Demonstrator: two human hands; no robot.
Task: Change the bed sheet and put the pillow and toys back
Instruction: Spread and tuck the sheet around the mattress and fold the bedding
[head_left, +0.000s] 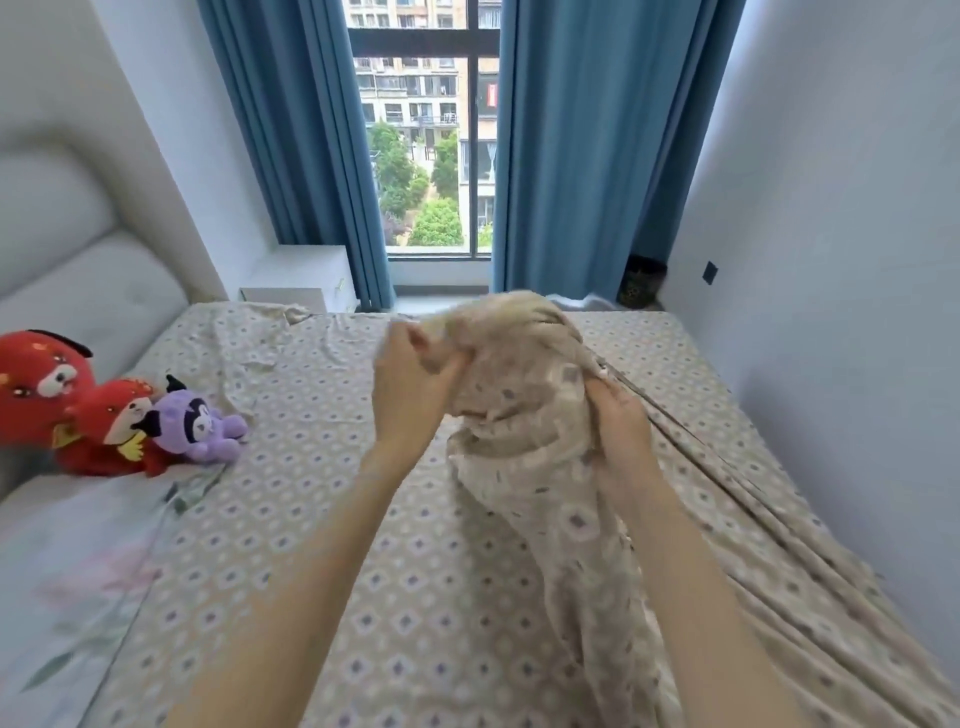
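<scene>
A beige bed sheet (322, 519) with small purple diamond shapes covers the bed. A bunched-up part of it is lifted above the bed's middle. My left hand (410, 384) grips the left side of the bunch, and my right hand (621, 431) grips its right side, from where taut folds run down to the right. Three toys lie at the left by the headboard: a big red plush (36, 384), a smaller red plush (111, 426) and a purple plush (200, 421). A pale flowered pillow or cover (62, 561) lies at the near left.
A padded white headboard (67, 249) stands at the left. Blue curtains (311, 156) frame a window straight ahead, with a white nightstand (306, 275) below them. A white wall (831, 260) runs close along the bed's right side. A dark bin (641, 283) sits in the far right corner.
</scene>
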